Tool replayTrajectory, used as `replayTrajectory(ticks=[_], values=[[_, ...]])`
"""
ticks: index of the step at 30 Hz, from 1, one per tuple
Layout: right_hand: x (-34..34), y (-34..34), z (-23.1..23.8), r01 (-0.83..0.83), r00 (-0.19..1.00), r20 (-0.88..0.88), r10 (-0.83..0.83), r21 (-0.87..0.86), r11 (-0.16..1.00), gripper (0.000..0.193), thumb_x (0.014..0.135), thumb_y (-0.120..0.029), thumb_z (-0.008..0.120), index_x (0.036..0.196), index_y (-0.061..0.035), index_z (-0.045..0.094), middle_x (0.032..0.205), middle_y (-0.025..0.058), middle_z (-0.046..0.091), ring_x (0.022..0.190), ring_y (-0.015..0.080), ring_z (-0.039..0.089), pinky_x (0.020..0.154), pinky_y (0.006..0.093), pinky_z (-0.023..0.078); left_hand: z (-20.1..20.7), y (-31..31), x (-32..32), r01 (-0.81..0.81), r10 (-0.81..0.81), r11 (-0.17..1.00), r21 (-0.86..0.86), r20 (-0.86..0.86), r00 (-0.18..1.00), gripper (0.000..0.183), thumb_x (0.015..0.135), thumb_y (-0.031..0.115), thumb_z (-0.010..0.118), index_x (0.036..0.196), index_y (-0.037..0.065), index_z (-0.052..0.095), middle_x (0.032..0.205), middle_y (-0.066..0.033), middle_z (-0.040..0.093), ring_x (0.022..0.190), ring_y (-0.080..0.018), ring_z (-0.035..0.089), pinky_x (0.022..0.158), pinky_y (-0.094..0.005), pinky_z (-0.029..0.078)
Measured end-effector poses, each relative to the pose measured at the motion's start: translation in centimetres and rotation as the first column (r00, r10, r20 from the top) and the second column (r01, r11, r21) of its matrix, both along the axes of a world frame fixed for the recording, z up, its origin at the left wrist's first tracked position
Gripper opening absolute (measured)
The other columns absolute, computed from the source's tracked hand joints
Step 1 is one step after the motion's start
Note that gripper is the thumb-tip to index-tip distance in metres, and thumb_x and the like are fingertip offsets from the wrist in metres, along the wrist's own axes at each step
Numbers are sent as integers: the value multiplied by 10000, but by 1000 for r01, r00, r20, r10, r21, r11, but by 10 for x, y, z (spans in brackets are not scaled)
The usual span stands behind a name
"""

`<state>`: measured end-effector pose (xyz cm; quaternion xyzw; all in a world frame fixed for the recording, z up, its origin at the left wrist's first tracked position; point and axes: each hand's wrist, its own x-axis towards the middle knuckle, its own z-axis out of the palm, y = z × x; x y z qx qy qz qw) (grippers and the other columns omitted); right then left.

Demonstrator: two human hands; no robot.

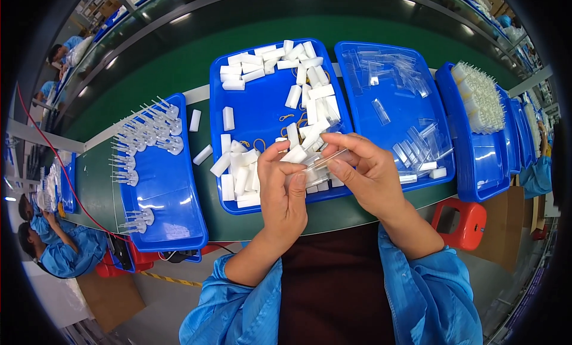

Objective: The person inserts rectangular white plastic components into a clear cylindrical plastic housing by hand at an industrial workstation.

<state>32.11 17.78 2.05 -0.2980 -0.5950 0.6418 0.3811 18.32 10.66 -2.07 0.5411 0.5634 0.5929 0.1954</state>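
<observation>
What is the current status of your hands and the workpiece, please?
Left grip and right grip both on clear plastic piece. Piece held up, white blocks in blue tray behind. Nothing visibly blocking either grip.

"Is any readable lettering showing on the white blocks (228,119)?"

"No, they are showing only plain faces to the camera."

"And is the clear piece (322,161) near the middle bearing a label?"

"Nothing legible is appearing on it."

"Are the blue trays (256,107) carrying any numbers or signs?"

"None is standing out clearly enough to read."

"What about the cartons (90,14) at the upper left?"

"They are appearing too small for any print to be told."
</observation>
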Motion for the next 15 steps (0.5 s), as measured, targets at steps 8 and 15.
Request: replayTrajectory(ticks=[8, 15], values=[[7, 7, 7, -45, 920, 330, -212, 627, 778, 246, 772, -71, 673, 1016, -46, 655, 853, 63, 664, 798, 142, 612, 737, 273, 469, -1, -1, -2, 2, -2, 1000, -16, 29, 1000, 176, 936, 169, 478, 917, 4, 537, 1222, -181, 398, 1045, -257, 457, 871, -328, 374], [1, 7, -12, 36, 980, 164, -109, 395, 918, 284, 702, -125, 739, 971, -74, 661, 879, 49, 668, 834, 182, 603, 777, 309, 444, 0, -3, 0, 23, -23, 1000, -2, 16, 1000, 224, 946, 208, 444, 992, -1, 511, 1251, -206, 361, 1127, -293, 411, 956, -362, 325]])
